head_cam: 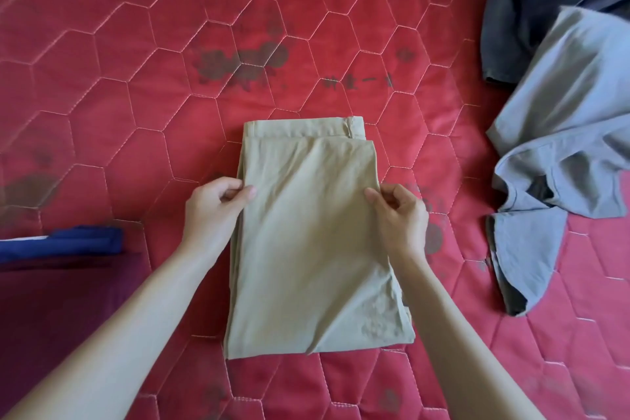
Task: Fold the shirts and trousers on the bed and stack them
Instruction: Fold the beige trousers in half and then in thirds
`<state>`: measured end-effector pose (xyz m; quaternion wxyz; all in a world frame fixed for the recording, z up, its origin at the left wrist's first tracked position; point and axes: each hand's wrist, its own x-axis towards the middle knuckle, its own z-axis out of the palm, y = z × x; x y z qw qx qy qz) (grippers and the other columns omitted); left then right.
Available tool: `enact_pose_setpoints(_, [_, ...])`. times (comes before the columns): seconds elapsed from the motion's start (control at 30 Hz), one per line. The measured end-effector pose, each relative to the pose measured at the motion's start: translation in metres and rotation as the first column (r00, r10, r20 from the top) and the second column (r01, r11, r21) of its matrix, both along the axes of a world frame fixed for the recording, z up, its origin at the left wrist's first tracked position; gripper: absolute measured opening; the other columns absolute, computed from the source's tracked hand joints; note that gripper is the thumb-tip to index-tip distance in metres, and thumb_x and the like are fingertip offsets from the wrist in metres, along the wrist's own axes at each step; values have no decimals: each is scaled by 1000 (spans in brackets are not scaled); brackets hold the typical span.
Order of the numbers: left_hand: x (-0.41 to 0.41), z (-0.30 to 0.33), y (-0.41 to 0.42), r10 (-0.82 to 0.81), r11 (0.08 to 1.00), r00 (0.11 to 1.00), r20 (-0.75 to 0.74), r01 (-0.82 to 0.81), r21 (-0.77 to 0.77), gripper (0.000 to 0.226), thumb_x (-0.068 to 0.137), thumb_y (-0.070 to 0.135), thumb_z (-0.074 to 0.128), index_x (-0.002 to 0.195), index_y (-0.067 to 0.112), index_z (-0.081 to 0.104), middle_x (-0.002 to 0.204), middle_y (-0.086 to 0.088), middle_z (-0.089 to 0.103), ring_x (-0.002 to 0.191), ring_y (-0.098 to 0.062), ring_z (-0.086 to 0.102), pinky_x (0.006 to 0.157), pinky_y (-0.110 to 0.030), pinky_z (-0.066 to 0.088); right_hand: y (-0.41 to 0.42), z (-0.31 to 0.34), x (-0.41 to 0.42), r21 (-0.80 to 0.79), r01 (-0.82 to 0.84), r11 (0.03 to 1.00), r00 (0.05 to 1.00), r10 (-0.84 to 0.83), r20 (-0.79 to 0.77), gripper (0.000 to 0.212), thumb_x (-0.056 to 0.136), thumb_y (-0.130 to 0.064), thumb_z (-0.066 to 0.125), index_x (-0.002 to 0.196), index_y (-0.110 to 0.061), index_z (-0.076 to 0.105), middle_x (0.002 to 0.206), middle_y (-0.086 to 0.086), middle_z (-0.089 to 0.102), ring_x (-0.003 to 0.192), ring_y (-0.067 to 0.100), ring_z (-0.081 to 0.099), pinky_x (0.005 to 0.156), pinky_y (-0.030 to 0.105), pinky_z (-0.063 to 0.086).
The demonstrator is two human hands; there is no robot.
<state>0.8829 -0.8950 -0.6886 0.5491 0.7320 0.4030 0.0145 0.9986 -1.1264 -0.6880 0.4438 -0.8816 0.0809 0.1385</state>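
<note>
- At the frame's centre, khaki trousers (313, 235) lie folded lengthwise on the red bed (136, 95), waistband at the far end.
- Left hand (214, 204) and right hand (399, 215) each pinch a side edge, thumb against curled fingers, likely to lift for another fold.
- Right of frame, a grey shirt (559, 153) and a dark garment (531, 10) lie crumpled, well apart.
- Lower left, folded blue and maroon clothes (61, 269) sit stacked; nothing blocks the trousers.

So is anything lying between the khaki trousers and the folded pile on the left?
Nothing visible: only bare red bedspread separates the trousers from the pile. Both hands, left and right, pinch the trousers' edges.
</note>
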Motion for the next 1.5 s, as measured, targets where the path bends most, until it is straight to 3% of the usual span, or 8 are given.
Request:
enact_pose_setpoints(0.37, [54,-11,9,141,988,990,11,-142,54,6,85,20,70,86,14,71,80,1,72,81,-24,68,80,-40,53,29,-15,39,-64,-4,998,999,7,37,4,86,-28,69,85,-24,68,81,-9,68,81,15,63,78,36,50])
enact_pose_setpoints(0.63, [75,-14,17,187,980,982,-36,-184,71,20,81,31,71,92,15,68,77,10,66,68,-6,57,63,-24,44,49,-10,62,1,-4,1000,1000,4,16,19,82,-38,72,94,-23,70,84,-11,68,84,10,64,79,34,51])
enact_pose_setpoints(0.77, [82,-15,20,231,973,971,65,-232,13,10,83,24,71,91,17,70,84,1,71,78,-14,64,78,-35,51,60,-7,74,42,-44,998,995,40,94,8,81,-33,72,84,-26,70,76,-12,66,74,8,59,73,32,48])
enact_pose_setpoints(0.9, [77,-28,21,264,953,964,44,-268,142,11,87,28,67,94,20,65,93,3,69,83,-12,60,75,-26,42,73,-18,79,3,-32,999,995,32,91,10,82,-35,72,80,-27,66,74,-12,60,69,5,53,61,27,38])
enact_pose_setpoints(1.07, [78,-35,16,234,920,971,47,-237,311,26,89,27,66,107,10,59,106,-3,62,99,-23,58,77,-26,36,78,-36,81,-21,31,999,998,-29,64,17,83,-34,72,94,-22,65,97,-9,57,87,7,53,75,27,42])
enact_pose_setpoints(1.2, [76,-33,16,72,852,996,51,-88,516,52,91,17,64,136,2,44,135,-17,47,124,-32,45,100,-37,35,78,-33,87,71,-52,996,998,49,47,36,84,-28,72,117,-25,58,101,-13,61,92,5,56,81,22,42])
enact_pose_setpoints(1.3, [74,-33,16,-167,684,986,-8,122,719,54,93,3,55,144,-2,37,149,-20,37,139,-36,33,114,-45,29,81,-29,97,6,-134,991,990,134,48,18,86,-27,69,104,-28,66,93,-13,63,90,6,58,80,24,45])
enact_pose_setpoints(1.5, [73,-30,7,-342,511,900,-270,419,750,49,93,-4,46,142,-1,42,152,-17,36,146,-34,22,118,-54,15,97,-29,92,-199,-98,975,980,129,149,21,92,-21,58,111,-19,66,111,1,63,107,22,53,84,30,40])
